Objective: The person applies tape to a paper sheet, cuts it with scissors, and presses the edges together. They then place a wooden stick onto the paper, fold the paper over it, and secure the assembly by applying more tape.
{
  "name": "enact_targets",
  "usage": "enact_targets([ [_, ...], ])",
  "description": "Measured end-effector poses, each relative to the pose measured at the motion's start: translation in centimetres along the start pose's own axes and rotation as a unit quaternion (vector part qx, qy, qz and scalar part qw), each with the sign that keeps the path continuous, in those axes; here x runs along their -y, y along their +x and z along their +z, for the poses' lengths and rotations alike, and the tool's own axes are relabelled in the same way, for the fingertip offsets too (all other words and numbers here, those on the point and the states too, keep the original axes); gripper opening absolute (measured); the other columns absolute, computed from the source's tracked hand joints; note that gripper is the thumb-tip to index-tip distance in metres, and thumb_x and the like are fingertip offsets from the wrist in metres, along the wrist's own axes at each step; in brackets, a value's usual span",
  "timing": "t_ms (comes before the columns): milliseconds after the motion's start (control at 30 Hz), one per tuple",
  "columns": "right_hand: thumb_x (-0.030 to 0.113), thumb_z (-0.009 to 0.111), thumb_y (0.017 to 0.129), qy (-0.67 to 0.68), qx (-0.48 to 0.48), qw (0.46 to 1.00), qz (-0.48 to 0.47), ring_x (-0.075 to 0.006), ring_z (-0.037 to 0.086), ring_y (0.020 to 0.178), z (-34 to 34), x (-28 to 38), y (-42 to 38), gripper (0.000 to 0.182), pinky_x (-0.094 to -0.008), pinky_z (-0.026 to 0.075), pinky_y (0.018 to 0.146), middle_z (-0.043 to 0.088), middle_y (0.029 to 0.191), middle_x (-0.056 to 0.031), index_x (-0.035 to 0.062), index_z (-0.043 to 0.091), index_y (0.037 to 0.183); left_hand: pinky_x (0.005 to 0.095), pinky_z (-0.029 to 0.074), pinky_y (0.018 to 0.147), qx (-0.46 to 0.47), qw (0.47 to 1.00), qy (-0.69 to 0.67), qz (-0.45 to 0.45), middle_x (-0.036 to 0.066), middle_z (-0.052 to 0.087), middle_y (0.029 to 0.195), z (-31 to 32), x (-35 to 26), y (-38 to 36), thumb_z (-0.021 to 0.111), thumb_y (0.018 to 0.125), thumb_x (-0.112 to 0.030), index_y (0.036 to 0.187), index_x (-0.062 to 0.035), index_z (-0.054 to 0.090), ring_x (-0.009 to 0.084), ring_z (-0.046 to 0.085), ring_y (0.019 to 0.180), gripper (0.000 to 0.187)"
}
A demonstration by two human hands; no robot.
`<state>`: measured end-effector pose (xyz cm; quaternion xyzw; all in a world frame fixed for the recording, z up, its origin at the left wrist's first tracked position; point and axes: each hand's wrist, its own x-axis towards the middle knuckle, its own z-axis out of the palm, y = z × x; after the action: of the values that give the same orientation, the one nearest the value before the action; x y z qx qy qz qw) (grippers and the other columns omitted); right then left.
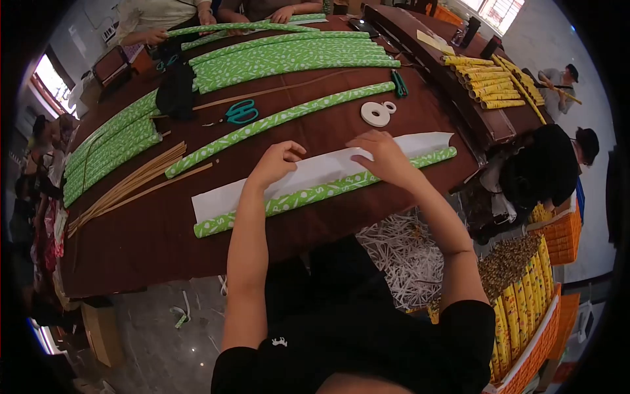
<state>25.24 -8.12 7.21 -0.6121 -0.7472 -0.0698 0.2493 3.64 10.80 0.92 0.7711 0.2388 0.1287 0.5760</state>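
A sheet of paper, white on its upper face, lies on the brown table with its near edge rolled into a green patterned tube. My left hand is over the left part of the white paper, fingers bent and apart, nothing visible between them. Over the right part, my right hand has its thumb and fingers spread, near the roll. Beyond them lies a finished-looking green tube. White tape rolls and teal-handled scissors rest past that tube.
Stacked green tubes lie at the back, more at the left beside thin wooden strips. Yellow tubes are on the right table. Co-workers' hands are at the far edge. Paper shreds lie below right.
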Motion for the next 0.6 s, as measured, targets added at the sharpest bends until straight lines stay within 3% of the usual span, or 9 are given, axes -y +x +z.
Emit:
enact_targets([
  [67, 0.014, 0.07, 0.082, 0.084, 0.048, 0.995, 0.01, -0.0329, 0.063, 0.095, 3.6, -0.5, 2.3, 0.026, -0.0438, 0.048, 0.089, 0.069, 0.1, -0.0139, 0.0046, 0.068, 0.106, 0.0315, 0.049, 0.084, -0.001, 1.0, -0.021, -0.004, 0.01, 0.069, 0.096, 0.4, 0.1, -0.2, 0.06, 0.071, 0.011, 0.113, -0.0005, 0.061, 0.0164, 0.064, 0.092, 0.044],
  [100, 0.014, 0.07, 0.082, 0.085, 0.048, 0.995, 0.009, -0.0329, 0.063, 0.095, 4.9, -0.8, 3.3, 0.026, -0.0438, 0.048, 0.089, 0.069, 0.1, -0.0139, 0.0046, 0.068, 0.106, 0.0318, 0.049, 0.084, 0.002, 1.0, -0.015, -0.018, 0.01, 0.069, 0.095, 0.3, -0.1, -0.2, 0.06, 0.071, 0.011, 0.116, -0.001, 0.058, 0.0162, 0.064, 0.092, 0.046],
  [167, 0.011, 0.07, 0.081, 0.189, 0.145, 0.97, 0.053, -0.0321, 0.065, 0.09, 6.8, -1.1, 4.8, 0.022, -0.0417, 0.051, 0.082, 0.07, 0.097, -0.014, 0.0034, 0.07, 0.102, 0.0321, 0.048, 0.085, 0.004, 0.999, -0.007, -0.031, 0.01, 0.069, 0.095, 0.0, -0.6, -0.2, 0.061, 0.071, 0.011, 0.118, -0.0016, 0.055, 0.0159, 0.064, 0.092, 0.049],
  [267, 0.008, 0.07, 0.078, 0.199, 0.138, 0.97, 0.026, -0.0318, 0.065, 0.086, 8.1, -1.3, 5.6, 0.019, -0.0404, 0.054, 0.076, 0.07, 0.093, -0.0142, 0.0029, 0.072, 0.097, 0.0322, 0.048, 0.086, 0.008, 0.999, -0.014, -0.032, 0.01, 0.068, 0.094, 0.2, -0.6, -0.3, 0.061, 0.071, 0.011, 0.122, -0.0019, 0.053, 0.0154, 0.064, 0.093, 0.053],
  [333, 0.008, 0.07, 0.078, 0.204, 0.14, 0.968, 0.032, -0.0307, 0.065, 0.086, 8.3, -1.1, 5.8, 0.018, -0.0408, 0.052, 0.077, 0.071, 0.092, -0.0126, 0.0043, 0.072, 0.096, 0.0288, 0.049, 0.079, -0.01, 0.999, -0.044, 0.009, 0.01, 0.067, 0.09, 0.3, -0.3, -0.2, 0.058, 0.069, 0.012, 0.121, -0.0009, 0.053, 0.0156, 0.064, 0.088, 0.053],
  [600, 0.011, 0.069, 0.077, 0.127, 0.077, 0.989, -0.024, -0.0223, 0.062, 0.083, 8.7, -0.7, 4.9, 0.012, -0.0385, 0.043, 0.082, 0.069, 0.078, -0.0034, 0.0136, 0.075, 0.087, 0.0288, 0.049, 0.078, -0.001, 0.999, -0.041, -0.009, 0.011, 0.068, 0.092, 0.1, -0.8, -0.5, 0.058, 0.069, 0.013, 0.124, -0.0014, 0.052, 0.0164, 0.064, 0.089, 0.057],
])
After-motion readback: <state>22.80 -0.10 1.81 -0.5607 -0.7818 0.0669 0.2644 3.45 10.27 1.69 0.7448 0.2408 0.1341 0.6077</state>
